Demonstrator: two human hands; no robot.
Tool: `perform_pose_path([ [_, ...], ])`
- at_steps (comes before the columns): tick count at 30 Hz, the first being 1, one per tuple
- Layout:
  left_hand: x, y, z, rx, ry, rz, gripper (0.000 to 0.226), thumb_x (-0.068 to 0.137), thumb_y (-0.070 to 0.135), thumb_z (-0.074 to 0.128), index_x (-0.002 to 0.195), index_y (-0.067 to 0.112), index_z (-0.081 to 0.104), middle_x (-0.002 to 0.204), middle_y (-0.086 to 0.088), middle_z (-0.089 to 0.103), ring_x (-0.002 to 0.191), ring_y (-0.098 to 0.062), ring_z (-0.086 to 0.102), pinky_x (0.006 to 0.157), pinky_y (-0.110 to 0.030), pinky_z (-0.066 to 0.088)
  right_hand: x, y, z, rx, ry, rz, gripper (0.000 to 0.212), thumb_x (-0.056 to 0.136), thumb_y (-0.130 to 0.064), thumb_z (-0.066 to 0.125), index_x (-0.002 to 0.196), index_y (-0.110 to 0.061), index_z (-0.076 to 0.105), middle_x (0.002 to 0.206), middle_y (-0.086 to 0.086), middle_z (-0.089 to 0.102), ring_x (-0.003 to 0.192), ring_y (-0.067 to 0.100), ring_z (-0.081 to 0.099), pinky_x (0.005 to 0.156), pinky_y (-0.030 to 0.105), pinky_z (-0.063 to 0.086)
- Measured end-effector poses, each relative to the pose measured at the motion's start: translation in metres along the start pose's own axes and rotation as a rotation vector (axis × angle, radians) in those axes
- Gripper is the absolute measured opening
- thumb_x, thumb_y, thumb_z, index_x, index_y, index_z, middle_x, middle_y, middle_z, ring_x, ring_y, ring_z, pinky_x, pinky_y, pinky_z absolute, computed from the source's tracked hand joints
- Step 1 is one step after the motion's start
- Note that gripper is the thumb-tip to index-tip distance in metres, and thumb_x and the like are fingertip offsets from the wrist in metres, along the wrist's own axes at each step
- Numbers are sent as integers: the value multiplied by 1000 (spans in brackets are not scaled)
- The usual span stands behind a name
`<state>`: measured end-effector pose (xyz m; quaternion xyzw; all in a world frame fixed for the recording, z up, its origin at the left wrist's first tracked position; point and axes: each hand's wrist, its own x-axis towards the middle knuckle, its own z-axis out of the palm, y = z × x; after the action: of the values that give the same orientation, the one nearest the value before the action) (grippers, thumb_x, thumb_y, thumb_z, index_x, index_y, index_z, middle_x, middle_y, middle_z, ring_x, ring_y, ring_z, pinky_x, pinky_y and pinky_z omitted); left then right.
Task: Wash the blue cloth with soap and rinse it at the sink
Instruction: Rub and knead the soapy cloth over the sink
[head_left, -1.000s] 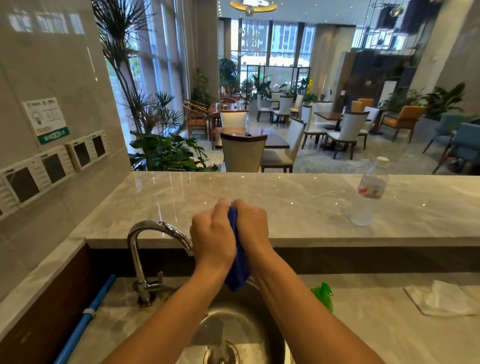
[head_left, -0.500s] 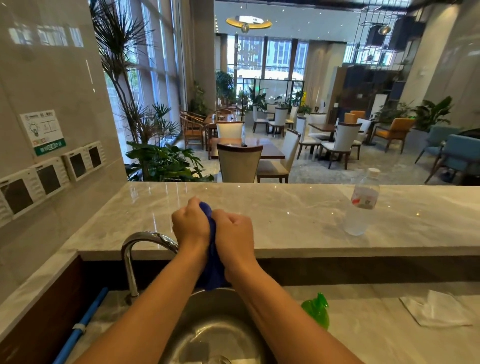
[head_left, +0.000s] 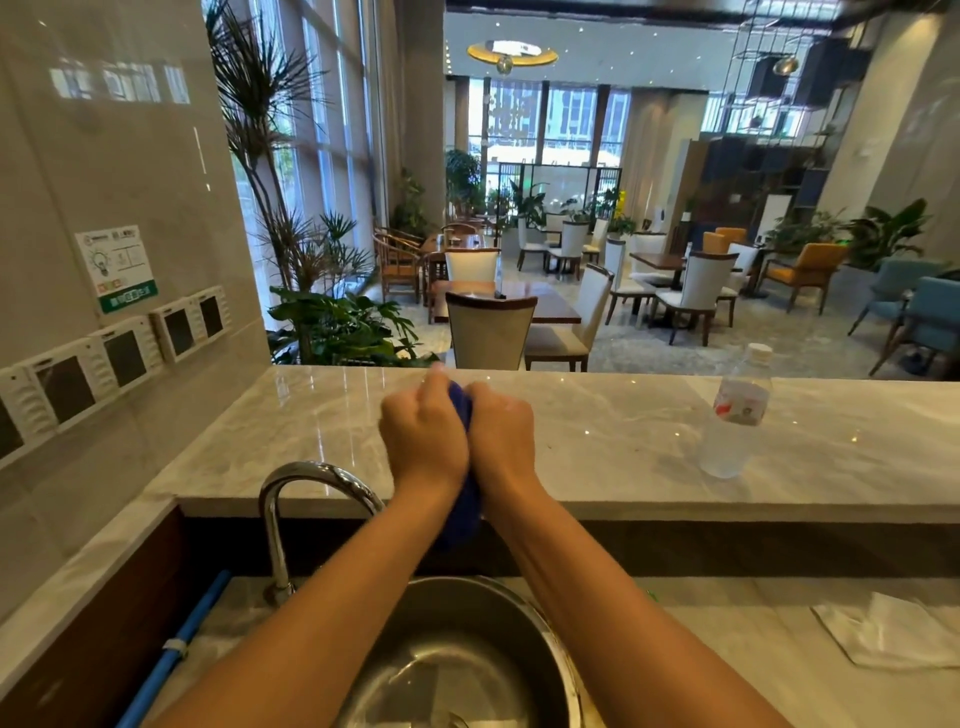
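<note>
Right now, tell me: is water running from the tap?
No. The tap shows no stream, while both hands squeeze the blue cloth above the sink.

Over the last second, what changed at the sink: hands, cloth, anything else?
Both hands, left and right, keep squeezing the bunched blue cloth between them above the sink; only the fists' relative height shifted, as if rubbing or wringing. Nothing taken up or let go. The camera view shifted a little. Faucet, water bottle and white cloth unmoved.
</note>
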<state>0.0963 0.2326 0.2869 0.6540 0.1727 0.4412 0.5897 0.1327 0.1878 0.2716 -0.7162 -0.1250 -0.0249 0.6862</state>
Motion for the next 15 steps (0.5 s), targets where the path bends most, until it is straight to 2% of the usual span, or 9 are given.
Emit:
perform_pose_path([
  [2, 19, -4, -3, -36, 75, -134, 47, 95, 24, 48, 50, 13, 46, 50, -2, 45, 47, -13, 40, 54, -30, 34, -19, 1, 6, 9, -64, -83, 36, 93, -20, 50, 66, 1, 61, 61, 12, 52, 57, 19, 45, 53, 33, 37],
  [4, 15, -4, -1, -34, 63, -166, 44, 95, 25, 47, 53, 12, 49, 54, -3, 49, 49, -14, 44, 57, -31, 35, -13, -2, 5, -40, -55, -80, 35, 93, -21, 50, 64, -6, 60, 61, 11, 53, 59, 21, 48, 56, 36, 40],
  [6, -7, -3, 5, 0, -23, -6, 48, 97, 23, 46, 50, 17, 46, 48, 1, 44, 43, -6, 40, 49, -25, 35, 9, -6, -4, -50, -6, 12, 31, 93, -28, 50, 71, -10, 62, 72, 11, 62, 70, 25, 57, 70, 43, 51],
  [8, -15, -2, 4, 46, -81, 110, 54, 98, 20, 46, 45, 20, 39, 42, 5, 36, 36, -4, 35, 42, -18, 27, 11, -2, -7, -62, -5, 74, 29, 93, -31, 50, 77, -10, 64, 81, 16, 65, 77, 26, 60, 78, 45, 54],
  [10, 5, -7, 1, 42, -33, 2, 53, 97, 20, 47, 45, 19, 39, 44, 3, 38, 39, -4, 35, 46, -25, 30, -8, -1, -3, -22, -29, 6, 30, 94, -24, 49, 73, -8, 63, 72, 16, 60, 67, 23, 54, 65, 38, 49],
  [12, 19, -14, -3, 3, 50, -146, 49, 95, 21, 47, 47, 15, 41, 49, -1, 41, 50, -16, 40, 53, -31, 31, -26, -2, 1, 47, -58, -26, 31, 93, -18, 50, 66, -8, 60, 64, 12, 52, 62, 20, 47, 57, 34, 40],
  [14, 3, -18, -4, 65, 43, -149, 47, 93, 22, 46, 48, 14, 42, 51, -2, 44, 52, -20, 42, 53, -33, 31, -22, 0, -3, 37, 5, 58, 33, 92, -18, 50, 60, -12, 54, 66, 12, 53, 66, 24, 49, 63, 42, 43],
  [15, -11, -20, -2, 104, 7, -98, 48, 94, 23, 46, 47, 15, 42, 49, -1, 43, 48, -16, 42, 51, -32, 31, -16, 6, -5, 35, 19, 90, 33, 92, -20, 50, 60, -14, 54, 69, 12, 56, 69, 27, 53, 70, 46, 46],
])
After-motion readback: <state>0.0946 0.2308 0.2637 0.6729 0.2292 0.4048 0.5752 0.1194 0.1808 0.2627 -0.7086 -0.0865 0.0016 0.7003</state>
